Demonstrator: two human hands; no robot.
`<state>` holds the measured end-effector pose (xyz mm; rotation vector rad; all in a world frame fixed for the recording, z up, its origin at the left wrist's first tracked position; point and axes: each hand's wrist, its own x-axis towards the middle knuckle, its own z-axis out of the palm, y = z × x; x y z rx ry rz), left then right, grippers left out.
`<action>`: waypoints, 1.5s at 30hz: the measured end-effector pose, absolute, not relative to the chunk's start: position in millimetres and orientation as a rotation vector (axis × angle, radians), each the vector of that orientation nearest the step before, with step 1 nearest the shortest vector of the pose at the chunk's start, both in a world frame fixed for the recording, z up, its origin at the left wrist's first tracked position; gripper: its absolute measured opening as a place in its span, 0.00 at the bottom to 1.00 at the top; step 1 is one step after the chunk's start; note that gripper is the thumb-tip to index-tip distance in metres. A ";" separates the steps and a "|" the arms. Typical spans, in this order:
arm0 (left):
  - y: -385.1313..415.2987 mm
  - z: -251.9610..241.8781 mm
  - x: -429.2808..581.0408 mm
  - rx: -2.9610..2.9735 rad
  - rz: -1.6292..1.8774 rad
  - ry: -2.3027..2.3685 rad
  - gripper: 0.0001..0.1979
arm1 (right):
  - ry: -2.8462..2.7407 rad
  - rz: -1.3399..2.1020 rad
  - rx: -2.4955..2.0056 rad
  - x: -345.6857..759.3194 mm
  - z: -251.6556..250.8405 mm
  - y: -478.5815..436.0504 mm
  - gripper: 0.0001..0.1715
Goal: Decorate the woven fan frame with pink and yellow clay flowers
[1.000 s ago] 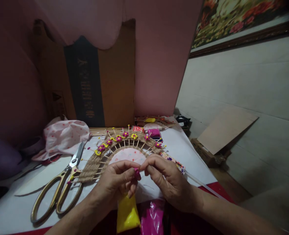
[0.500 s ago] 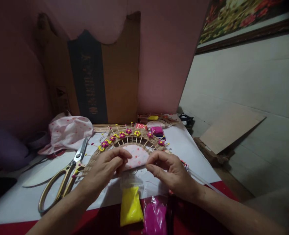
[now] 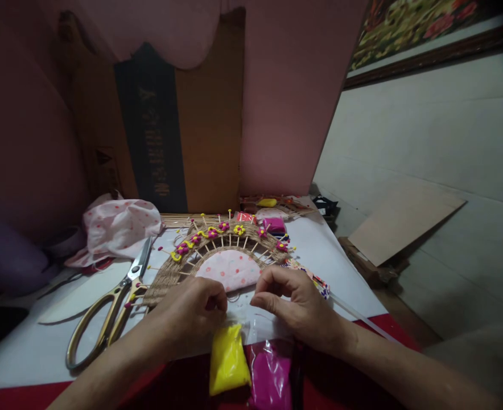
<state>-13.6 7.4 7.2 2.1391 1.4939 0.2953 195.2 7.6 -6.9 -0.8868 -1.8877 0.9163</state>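
Observation:
A half-round woven jute piece (image 3: 166, 279) lies on the white table (image 3: 29, 353), with toothpick spokes, small pink and yellow clay flowers (image 3: 211, 233) and a pink dotted fabric centre (image 3: 231, 269). My left hand (image 3: 192, 316) is curled, fingertips pinched, just below that fabric centre. My right hand (image 3: 296, 307) is beside it, thumb and forefinger pinched together. What either pinch holds is too small to see. A yellow clay bag (image 3: 228, 360) and a magenta clay bag (image 3: 271, 378) lie under my hands at the table's near edge.
Gold-handled scissors (image 3: 106, 319) lie left of the woven piece. Pink dotted cloth (image 3: 117, 228) is bunched at the back left. A cardboard box (image 3: 178, 125) stands behind. More clay packets (image 3: 272, 226) sit at the back. Cardboard (image 3: 400, 219) leans on the right wall.
Both hands have dropped from the fabric centre toward me, to just above the clay bags. The pink clay bit seen between my fingers a second ago is out of sight.

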 end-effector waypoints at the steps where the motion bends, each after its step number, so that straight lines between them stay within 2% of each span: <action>1: 7.0 6.1 -12.9 2.162 0.283 1.490 0.06 | -1.891 0.915 -0.894 195.2 -7.2 7.4 0.06; 5: 6.2 2.8 -8.9 2.305 0.461 1.296 0.06 | -1.933 0.895 -0.885 194.6 -6.3 7.4 0.05; 9: 3.8 4.7 -1.7 2.412 0.753 1.009 0.09 | -2.007 0.871 -0.792 194.6 -2.6 7.1 0.09; 16: -1.4 14.2 5.4 2.382 0.983 0.915 0.09 | -2.127 0.854 -0.659 198.8 1.0 2.7 0.09; 28: -2.0 8.2 5.2 2.137 1.059 0.917 0.08 | -2.215 0.653 -0.619 202.2 1.1 1.9 0.09; 34: 0.7 5.0 6.2 2.082 1.077 0.917 0.08 | -2.235 0.721 -0.571 202.1 -0.7 0.5 0.18; 40: 2.6 -0.8 6.7 2.060 1.108 0.911 0.07 | -2.236 0.661 -0.646 201.9 -1.2 0.8 0.06; 45: 0.4 0.7 7.0 2.080 1.086 0.900 0.07 | -2.270 0.657 -0.552 202.1 0.5 1.9 0.09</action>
